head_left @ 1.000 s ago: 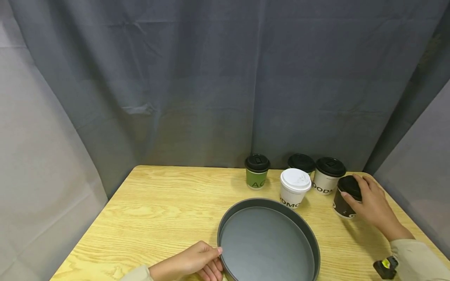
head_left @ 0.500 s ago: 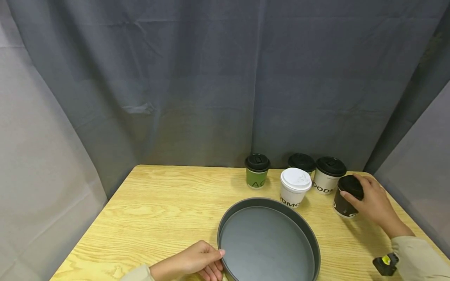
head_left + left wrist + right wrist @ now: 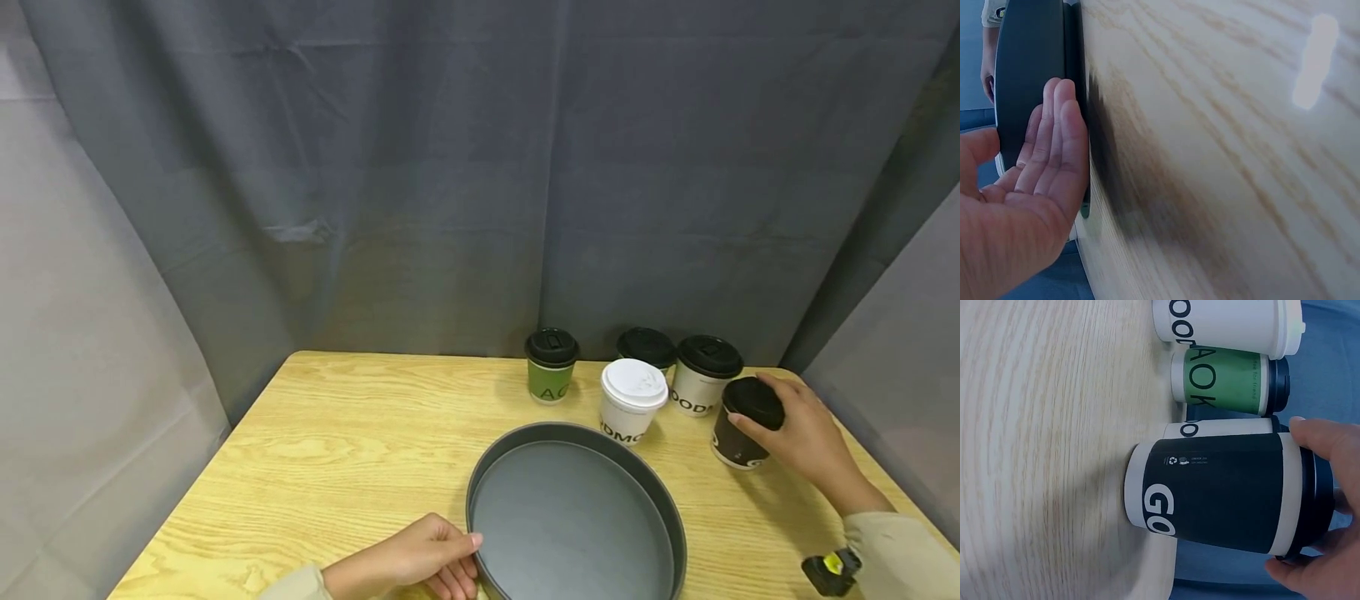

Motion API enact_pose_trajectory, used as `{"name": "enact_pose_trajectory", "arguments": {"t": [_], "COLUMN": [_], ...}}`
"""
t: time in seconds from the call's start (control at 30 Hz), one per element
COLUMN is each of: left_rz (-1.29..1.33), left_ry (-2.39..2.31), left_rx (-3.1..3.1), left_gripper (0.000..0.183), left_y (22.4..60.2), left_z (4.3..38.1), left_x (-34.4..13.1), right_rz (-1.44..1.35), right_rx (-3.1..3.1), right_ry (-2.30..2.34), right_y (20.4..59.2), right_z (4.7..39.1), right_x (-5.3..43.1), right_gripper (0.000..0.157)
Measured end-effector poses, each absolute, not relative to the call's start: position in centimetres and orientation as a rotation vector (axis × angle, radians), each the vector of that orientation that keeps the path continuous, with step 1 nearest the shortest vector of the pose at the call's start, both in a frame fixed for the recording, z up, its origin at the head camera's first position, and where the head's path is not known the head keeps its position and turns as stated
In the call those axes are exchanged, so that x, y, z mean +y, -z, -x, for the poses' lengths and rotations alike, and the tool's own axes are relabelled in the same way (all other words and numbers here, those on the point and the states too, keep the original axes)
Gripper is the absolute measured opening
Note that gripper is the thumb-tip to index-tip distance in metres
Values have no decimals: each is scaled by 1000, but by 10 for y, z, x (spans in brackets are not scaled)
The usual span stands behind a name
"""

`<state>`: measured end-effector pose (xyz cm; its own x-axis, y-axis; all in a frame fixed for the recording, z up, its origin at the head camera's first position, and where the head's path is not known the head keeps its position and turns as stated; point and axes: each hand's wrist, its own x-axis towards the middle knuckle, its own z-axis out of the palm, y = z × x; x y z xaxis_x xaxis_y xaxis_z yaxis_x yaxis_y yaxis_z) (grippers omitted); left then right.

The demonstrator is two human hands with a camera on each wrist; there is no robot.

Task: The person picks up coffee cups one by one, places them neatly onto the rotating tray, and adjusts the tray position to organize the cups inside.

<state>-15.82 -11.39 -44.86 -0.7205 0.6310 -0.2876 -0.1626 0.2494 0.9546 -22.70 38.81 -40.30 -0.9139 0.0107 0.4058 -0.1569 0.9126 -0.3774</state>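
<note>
My left hand (image 3: pixel 420 554) holds the near left side of a round dark grey pan (image 3: pixel 671 521). Its thumb lies on the rim, and in the left wrist view the fingers (image 3: pixel 1054 147) rest along the outer wall. At the right, my right hand (image 3: pixel 813 437) grips a black paper coffee cup (image 3: pixel 731 442) by its black lid, thumb on one side and fingers on the other. The right wrist view shows the black cup (image 3: pixel 1222 490) with white "GO" lettering, its base at or close to the table; I cannot tell whether they touch.
A white-lidded white cup (image 3: pixel 626 417) stands just behind the pan. Further back are a green cup (image 3: pixel 549 383) with a black lid, a white cup (image 3: pixel 693 387) with a black lid, and another black-lidded cup (image 3: pixel 645 346), partly hidden. Grey curtains (image 3: pixel 420 208) enclose the wooden table (image 3: pixel 337 450).
The left thumb tip lies slightly further over the pan's rim. The right hand stays on the black cup, almost unmoved; the head view has shifted a little.
</note>
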Motion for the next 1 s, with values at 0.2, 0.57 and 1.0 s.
{"name": "enact_pose_trajectory", "arguments": {"t": [0.2,0.57,1.0], "left_rz": [-412,-407,-412], "left_ry": [-1521,-1497,-1485], "left_rx": [1889,1914,1900], "left_gripper": [47,47,47], "left_y": [445,444,444], "left_z": [158,160,160], "left_x": [-114,-114,-113], "right_rz": [-110,-248,-423], "right_rx": [-2684,-2595,-2543], "right_ry": [-566,-555,-519], "right_y": [397,371,344], "right_z": [219,195,169], "right_x": [385,357,313], "right_gripper": [80,73,65]}}
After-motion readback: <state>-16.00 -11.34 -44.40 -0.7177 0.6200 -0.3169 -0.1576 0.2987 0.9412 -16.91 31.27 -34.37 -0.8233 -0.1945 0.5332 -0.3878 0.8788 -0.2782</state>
